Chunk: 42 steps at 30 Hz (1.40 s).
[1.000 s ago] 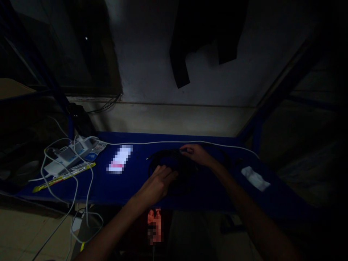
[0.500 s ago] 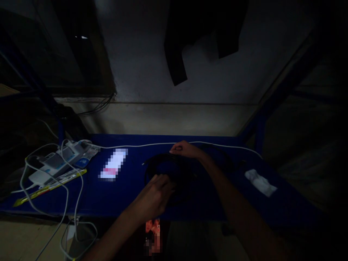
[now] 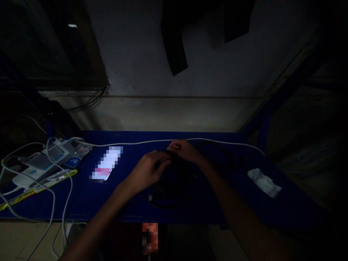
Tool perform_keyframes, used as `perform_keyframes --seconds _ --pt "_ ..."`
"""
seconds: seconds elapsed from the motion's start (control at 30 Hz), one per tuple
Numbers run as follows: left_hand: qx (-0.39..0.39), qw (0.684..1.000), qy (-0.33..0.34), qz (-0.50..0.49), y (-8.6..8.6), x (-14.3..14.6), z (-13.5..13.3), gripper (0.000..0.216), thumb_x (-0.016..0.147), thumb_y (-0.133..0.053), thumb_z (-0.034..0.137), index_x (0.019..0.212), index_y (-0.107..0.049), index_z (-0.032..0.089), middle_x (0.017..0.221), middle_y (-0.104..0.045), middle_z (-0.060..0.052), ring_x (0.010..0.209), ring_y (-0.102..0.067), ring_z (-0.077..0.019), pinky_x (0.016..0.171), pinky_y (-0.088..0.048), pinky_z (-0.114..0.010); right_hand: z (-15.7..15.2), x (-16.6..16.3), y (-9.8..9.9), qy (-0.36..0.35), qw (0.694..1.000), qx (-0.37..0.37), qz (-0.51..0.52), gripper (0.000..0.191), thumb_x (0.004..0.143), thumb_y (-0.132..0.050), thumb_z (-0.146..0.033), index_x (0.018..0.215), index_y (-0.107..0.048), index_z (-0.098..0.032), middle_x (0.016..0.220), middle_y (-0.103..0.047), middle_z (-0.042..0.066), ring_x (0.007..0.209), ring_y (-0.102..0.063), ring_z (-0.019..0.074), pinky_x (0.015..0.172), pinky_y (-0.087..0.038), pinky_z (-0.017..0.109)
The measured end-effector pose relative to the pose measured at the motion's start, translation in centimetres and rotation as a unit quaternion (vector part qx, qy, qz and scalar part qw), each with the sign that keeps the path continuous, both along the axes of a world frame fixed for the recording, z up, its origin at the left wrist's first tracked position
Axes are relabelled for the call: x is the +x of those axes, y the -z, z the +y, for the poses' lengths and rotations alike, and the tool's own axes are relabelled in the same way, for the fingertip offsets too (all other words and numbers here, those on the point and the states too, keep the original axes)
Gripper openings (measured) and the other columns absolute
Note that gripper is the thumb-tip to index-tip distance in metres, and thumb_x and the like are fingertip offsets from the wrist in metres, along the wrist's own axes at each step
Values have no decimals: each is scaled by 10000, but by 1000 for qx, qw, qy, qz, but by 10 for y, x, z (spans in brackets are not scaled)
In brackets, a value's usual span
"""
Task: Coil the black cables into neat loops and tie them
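Observation:
A coiled black cable [image 3: 160, 190] lies on the blue table [image 3: 130, 208], below and between my hands, its loops hard to separate in the dim light. My left hand [image 3: 150, 166] is closed at the coil's far side, thumb and fingers pinched together on the cable. Close beside it on the right, my right hand [image 3: 182, 149] has its fingers curled and pinched on the cable as well. The part between the fingertips is very dark. A pale cable end shows at the coil's near left.
Left of my hands lies a lit, blurred phone [image 3: 107, 163]. Beyond it are a white power strip [image 3: 40, 165], tangled white cords and a yellow packet [image 3: 35, 190]. A white cord [image 3: 146, 142] runs along the back; a crumpled tissue [image 3: 264, 182] lies right.
My left hand has moved from the coil's near side up and away, close to my right hand. My right hand stays nearly in place. The view has shifted slightly.

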State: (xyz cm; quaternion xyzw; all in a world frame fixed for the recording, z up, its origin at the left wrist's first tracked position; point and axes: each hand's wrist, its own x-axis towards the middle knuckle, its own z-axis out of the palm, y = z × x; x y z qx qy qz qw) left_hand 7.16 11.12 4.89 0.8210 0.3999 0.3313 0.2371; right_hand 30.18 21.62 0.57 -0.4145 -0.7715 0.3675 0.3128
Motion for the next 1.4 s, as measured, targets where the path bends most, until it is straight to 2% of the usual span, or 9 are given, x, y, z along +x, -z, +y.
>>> perform_keyframes --seconds 0.1,0.23,0.4,0.63,0.8,1.03,1.13,1.23,1.4 --pt "30 995 -60 76 3 -7 46 317 911 -762 354 1157 -733 156 1105 -743 -132 1002 -669 -277 867 -490 -383 0 2 -1 6 1000 -4 -1 324 911 -691 -503 827 -727 -192 640 -503 -38 619 -438 132 574 -315 276" --pt "-63 985 12 163 8 -13 79 172 935 -685 310 884 -749 159 825 -732 -87 734 -643 -204 696 -423 -322 -1 3 -6 24 1000 13 9 313 928 -692 -504 836 -717 -205 644 -489 -38 612 -425 134 575 -310 293" --pt "-45 988 9 145 -5 -10 68 194 1003 -570 277 1048 -709 148 957 -747 -110 783 -660 -198 701 -420 -326 -4 3 -17 63 995 44 63 319 929 -705 -522 896 -734 -206 708 -547 -19 663 -475 148 618 -365 305" --pt "-20 999 15 31 -48 -2 49 139 1046 -532 252 1065 -640 167 985 -727 -70 844 -663 -183 762 -465 -316 -17 -4 -45 89 970 17 225 303 862 -807 -518 854 -725 -227 742 -585 -5 686 -525 150 658 -491 319" --pt "-10 999 45 -17 -87 4 38 155 1029 -547 220 1090 -673 154 1000 -723 -67 900 -657 -191 817 -477 -310 -34 -14 -85 105 929 -37 353 326 778 -886 -504 853 -720 -234 726 -592 -2 653 -574 158 607 -599 342" --pt "-49 990 57 -120 -151 11 29 219 1010 -572 243 1141 -687 111 845 -685 -26 683 -559 -114 670 -437 -235 -56 -14 -169 121 936 125 307 322 851 -840 -514 863 -717 -216 650 -555 -27 583 -567 129 556 -542 283" --pt "-62 985 68 -149 -167 13 23 258 964 -654 239 1181 -690 103 886 -691 -30 658 -535 -91 631 -406 -219 -60 -11 -193 123 938 172 276 284 852 -852 -473 854 -734 -215 626 -507 -43 585 -541 118 566 -489 272" --pt "-63 977 90 -185 -160 11 23 345 923 -750 319 1197 -697 117 901 -700 -33 706 -573 -109 642 -408 -226 -62 -9 -196 127 949 166 238 255 825 -878 -440 842 -762 -213 630 -508 -40 585 -494 112 555 -422 269" --pt "-6 974 79 -213 -113 8 39 238 954 -720 344 1066 -763 138 984 -758 -75 905 -663 -179 827 -483 -298 -57 -14 -166 104 970 140 169 282 831 -850 -473 827 -781 -200 610 -463 -45 584 -414 111 559 -327 287"
